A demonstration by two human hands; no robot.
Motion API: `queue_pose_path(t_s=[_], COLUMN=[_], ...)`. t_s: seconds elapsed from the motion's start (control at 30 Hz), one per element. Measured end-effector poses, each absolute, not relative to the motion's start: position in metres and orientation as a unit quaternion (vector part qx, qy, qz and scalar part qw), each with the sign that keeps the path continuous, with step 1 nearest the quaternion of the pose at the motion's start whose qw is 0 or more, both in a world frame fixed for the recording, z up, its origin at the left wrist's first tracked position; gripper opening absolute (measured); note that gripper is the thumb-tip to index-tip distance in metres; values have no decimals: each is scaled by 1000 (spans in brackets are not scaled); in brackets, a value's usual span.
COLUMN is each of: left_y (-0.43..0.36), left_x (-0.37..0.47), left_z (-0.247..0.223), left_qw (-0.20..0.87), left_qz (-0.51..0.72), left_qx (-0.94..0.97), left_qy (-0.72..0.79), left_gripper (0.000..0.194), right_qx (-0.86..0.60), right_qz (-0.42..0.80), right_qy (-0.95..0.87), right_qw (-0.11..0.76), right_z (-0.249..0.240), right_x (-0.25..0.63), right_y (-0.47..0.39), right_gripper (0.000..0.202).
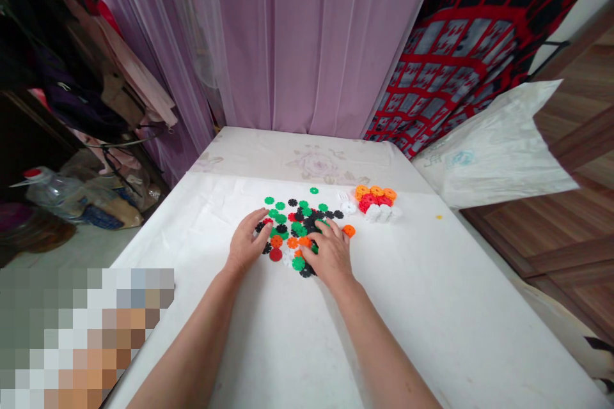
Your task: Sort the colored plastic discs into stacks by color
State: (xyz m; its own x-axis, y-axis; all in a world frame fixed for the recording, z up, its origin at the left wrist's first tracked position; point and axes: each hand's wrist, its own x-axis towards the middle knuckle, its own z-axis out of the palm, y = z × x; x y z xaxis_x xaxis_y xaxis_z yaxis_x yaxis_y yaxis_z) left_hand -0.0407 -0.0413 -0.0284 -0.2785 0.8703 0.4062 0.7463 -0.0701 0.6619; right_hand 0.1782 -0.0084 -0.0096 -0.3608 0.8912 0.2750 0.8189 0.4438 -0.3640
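Loose notched plastic discs in green, black, orange, red and white lie in a heap on the white-covered table [278, 345]. My left hand [247, 241] is at the heap's left edge, fingers spread and curved beside a red disc [275, 255] and an orange disc [277, 241]. Over the right part of the heap rests my right hand [332, 252], its fingers apart on black and green discs; what lies beneath the palm is hidden. A green disc [298, 263] shows by its thumb. One orange disc [349, 231] sits just right of that hand.
Joined discs stand at the right in an orange row [377, 192], a red row [371, 203] and a white row [382, 213]. A white plastic bag [499, 147] hangs by the table's right edge. Purple curtains [316, 38] close off the back; clothes [86, 77] hang left.
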Motion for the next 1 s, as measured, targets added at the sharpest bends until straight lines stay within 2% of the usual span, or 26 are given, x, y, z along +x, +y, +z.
queue_pose_path(t_s=[0.5,0.8,1.0], left_y=[-43,-42,-42], left_x=[-38,-38,-38], left_z=[-25,-27,-27], left_qw=[65,72,70], left_qz=[427,424,417], left_qx=[607,608,612], left_qy=[667,667,668], left_gripper=[36,36,35], right_qx=[-450,-411,-439], right_qz=[10,78,88], right_qy=[-839,-884,-873], right_qw=[305,209,193], right_z=[-21,-5,-5], right_x=[192,202,205], right_y=[-18,-21,-16], right_gripper=[13,23,22])
